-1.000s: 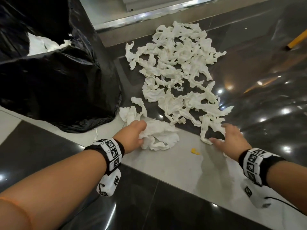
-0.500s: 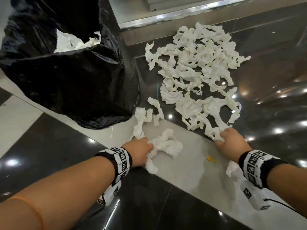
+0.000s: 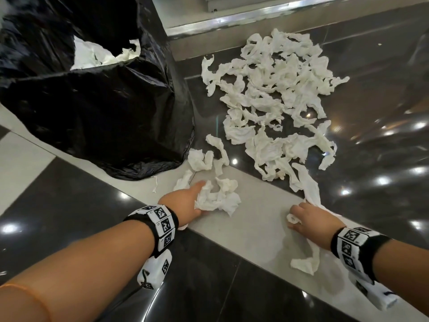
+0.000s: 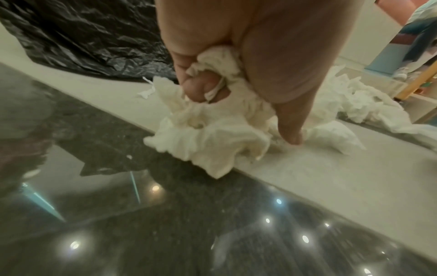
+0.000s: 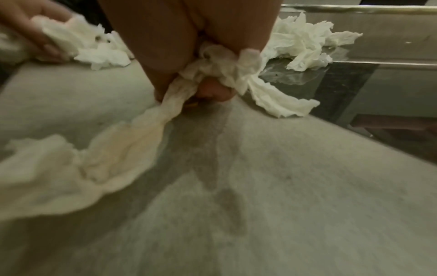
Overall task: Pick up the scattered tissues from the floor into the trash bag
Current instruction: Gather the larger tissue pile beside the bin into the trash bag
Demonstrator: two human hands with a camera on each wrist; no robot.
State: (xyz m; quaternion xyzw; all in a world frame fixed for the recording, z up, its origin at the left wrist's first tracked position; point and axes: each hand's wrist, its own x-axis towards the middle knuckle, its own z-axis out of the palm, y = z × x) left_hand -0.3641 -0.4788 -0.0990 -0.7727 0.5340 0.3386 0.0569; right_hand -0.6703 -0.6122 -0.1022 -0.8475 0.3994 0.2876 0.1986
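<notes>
Both hands have drawn tissue nearer along the pale floor strip since the earlier frame. Left hand [image 3: 185, 203] has its fingers curled round a crumpled wad [image 3: 218, 196], thumb stretched to the floor; right hand [image 3: 308, 217] clenches a long tissue strip [image 3: 308, 261] trailing near. Gathering is under way: most scattered tissues [image 3: 274, 98] lie far right of the trash bag [image 3: 104, 117]. Next comes lifting both handfuls left into its mouth.

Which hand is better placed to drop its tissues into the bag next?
Left. The left hand grips a full wad nearest the bag; the right hand holds a trailing strip farther away.
</notes>
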